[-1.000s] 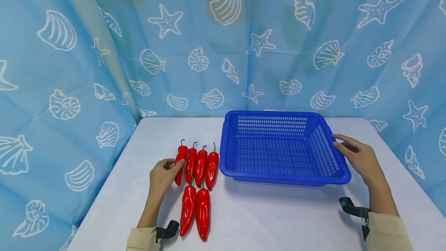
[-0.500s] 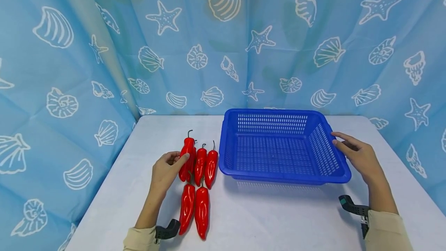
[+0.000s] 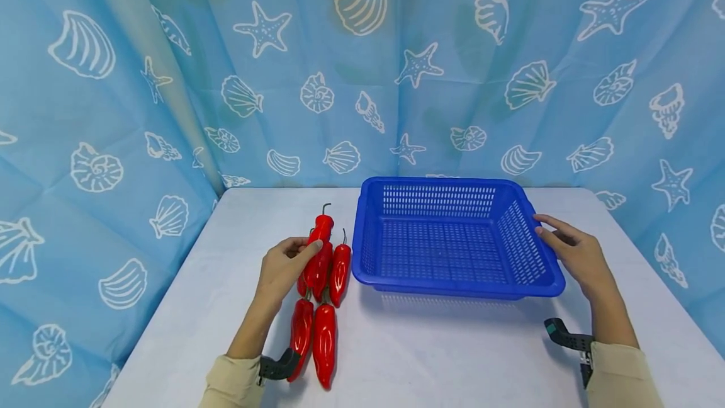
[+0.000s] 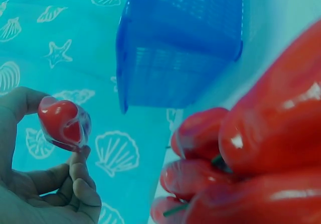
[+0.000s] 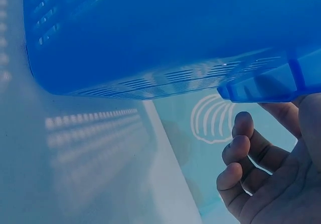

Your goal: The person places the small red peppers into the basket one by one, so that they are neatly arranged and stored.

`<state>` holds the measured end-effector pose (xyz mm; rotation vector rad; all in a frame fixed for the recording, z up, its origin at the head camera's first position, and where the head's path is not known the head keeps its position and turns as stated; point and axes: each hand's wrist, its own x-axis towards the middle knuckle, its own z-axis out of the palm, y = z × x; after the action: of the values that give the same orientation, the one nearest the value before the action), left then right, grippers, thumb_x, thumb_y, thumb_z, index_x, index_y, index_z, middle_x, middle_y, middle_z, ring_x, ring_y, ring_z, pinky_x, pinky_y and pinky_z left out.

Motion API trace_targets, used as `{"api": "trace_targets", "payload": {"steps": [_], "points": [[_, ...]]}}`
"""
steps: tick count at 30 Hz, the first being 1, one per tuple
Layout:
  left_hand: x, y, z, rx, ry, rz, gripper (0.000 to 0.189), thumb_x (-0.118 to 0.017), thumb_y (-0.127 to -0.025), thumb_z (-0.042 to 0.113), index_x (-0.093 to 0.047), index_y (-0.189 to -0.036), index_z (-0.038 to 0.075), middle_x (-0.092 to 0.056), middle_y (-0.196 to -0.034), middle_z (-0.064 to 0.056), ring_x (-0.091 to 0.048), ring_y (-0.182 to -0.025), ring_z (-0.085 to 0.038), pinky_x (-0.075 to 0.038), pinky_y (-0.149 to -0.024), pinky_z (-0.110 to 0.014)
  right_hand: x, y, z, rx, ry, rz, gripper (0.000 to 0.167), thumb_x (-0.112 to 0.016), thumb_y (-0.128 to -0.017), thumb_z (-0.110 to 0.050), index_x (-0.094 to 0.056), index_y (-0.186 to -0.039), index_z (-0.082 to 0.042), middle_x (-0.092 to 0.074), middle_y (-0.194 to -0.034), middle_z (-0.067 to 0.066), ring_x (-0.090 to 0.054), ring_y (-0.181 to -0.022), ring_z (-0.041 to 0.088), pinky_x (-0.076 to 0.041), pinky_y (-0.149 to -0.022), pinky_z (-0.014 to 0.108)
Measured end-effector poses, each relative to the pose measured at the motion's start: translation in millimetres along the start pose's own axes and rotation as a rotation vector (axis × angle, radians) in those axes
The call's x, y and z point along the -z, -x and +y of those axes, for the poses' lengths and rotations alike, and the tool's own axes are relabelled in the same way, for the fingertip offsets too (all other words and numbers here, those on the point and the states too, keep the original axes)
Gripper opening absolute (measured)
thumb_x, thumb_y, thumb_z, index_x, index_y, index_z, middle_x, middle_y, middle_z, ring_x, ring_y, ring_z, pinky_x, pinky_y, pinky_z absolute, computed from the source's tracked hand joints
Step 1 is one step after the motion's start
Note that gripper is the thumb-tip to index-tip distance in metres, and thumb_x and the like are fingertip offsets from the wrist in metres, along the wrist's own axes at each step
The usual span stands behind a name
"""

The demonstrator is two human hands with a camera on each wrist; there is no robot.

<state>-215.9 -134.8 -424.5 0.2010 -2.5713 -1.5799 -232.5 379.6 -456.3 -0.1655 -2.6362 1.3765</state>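
Note:
My left hand [image 3: 286, 269] pinches a red pepper [image 3: 323, 228] between thumb and fingers, its green stem pointing away from me. In the left wrist view this pepper [image 4: 62, 121] is seen end-on, raised off the table. Below it in the head view, several other red peppers [image 3: 340, 272] lie in two rows, the left ones partly covered by the hand and the held pepper. To the right is a blue plastic basket [image 3: 442, 288] with perforated walls and nothing inside. My right hand [image 3: 578, 254] pinches its right rim; in the right wrist view three fingers [image 5: 235, 148] hang free under that rim.
Everything stands on a white-covered table [image 3: 430, 357]. A blue curtain [image 3: 374, 68] printed with shells and starfish closes off the back and sides. Dark camera mounts [image 3: 566, 335] are strapped to both wrists, the left one overlapping a front pepper.
The left hand has lifted the leftmost pepper of the back row and carried it rightward, over its neighbours. The right hand keeps its hold on the basket rim, and the basket stays put.

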Motion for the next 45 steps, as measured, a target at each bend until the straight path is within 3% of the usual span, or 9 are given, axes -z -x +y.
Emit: {"api": "trace_targets", "payload": {"steps": [7, 11, 16, 30, 39, 45], "points": [[-11.2, -6.3, 12.7, 0.016, 0.025, -0.066, 0.053, -0.072, -0.088, 0.041, -0.065, -0.125, 0.005, -0.066, -0.112, -0.012, -0.062, -0.101, -0.027, -0.057, -0.088, -0.043, 2, 2.4, 1, 0.012, 0.024, 0.012, 0.061, -0.050, -0.101, -0.052, -0.047, -0.150, -0.016, -0.055, -0.124, 0.026, -0.049, -0.110, 0.035, -0.043, -0.090, 0.063], [-15.0, -9.0, 20.3, 0.041, 0.039, -0.096, 0.052, -0.069, -0.089, 0.044, -0.065, -0.125, 0.007, -0.066, -0.113, -0.012, -0.062, -0.101, -0.027, -0.056, -0.091, -0.046, 0, 1.6, -1, 0.025, 0.026, 0.005, 0.061, -0.050, -0.101, -0.052, -0.047, -0.150, -0.015, -0.057, -0.123, 0.023, -0.051, -0.107, 0.032, -0.048, -0.086, 0.048], [-20.3, -12.4, 28.6, 0.045, 0.051, -0.136, 0.053, -0.069, -0.088, 0.047, -0.067, -0.124, 0.009, -0.067, -0.111, -0.010, -0.062, -0.100, -0.026, -0.055, -0.091, -0.047, 0, 2.0, -2, 0.020, 0.041, 0.017, 0.061, -0.050, -0.101, -0.053, -0.048, -0.149, -0.016, -0.058, -0.116, 0.019, -0.052, -0.101, 0.028, -0.045, -0.079, 0.032], [-34.1, -16.8, 49.2, 0.069, 0.071, -0.200, 0.052, -0.068, -0.090, 0.047, -0.066, -0.123, 0.008, -0.066, -0.112, -0.008, -0.062, -0.100, -0.024, -0.055, -0.090, -0.042, -1, 1.9, 0, 0.017, 0.040, 0.020, 0.061, -0.050, -0.101, -0.053, -0.048, -0.149, -0.017, -0.059, -0.113, 0.018, -0.053, -0.098, 0.025, -0.046, -0.078, 0.030], [-43.3, -22.1, 64.0, 0.081, 0.110, -0.245, 0.054, -0.070, -0.088, 0.050, -0.066, -0.125, 0.011, -0.065, -0.115, -0.008, -0.058, -0.108, -0.026, -0.050, -0.098, -0.051, 0, 2.3, 1, 0.020, 0.036, 0.020, 0.060, -0.050, -0.101, -0.053, -0.048, -0.150, -0.018, -0.059, -0.114, 0.019, -0.053, -0.100, 0.026, -0.046, -0.078, 0.031], [-48.8, -23.2, 72.3, 0.098, 0.121, -0.259, 0.057, -0.071, -0.087, 0.050, -0.065, -0.128, 0.010, -0.065, -0.115, -0.008, -0.056, -0.111, -0.028, -0.046, -0.100, -0.054, -1, 1.0, 1, 0.013, 0.028, 0.012, 0.062, -0.049, -0.101, -0.054, -0.047, -0.150, -0.017, -0.059, -0.119, 0.022, -0.054, -0.104, 0.030, -0.049, -0.083, 0.038]]}}
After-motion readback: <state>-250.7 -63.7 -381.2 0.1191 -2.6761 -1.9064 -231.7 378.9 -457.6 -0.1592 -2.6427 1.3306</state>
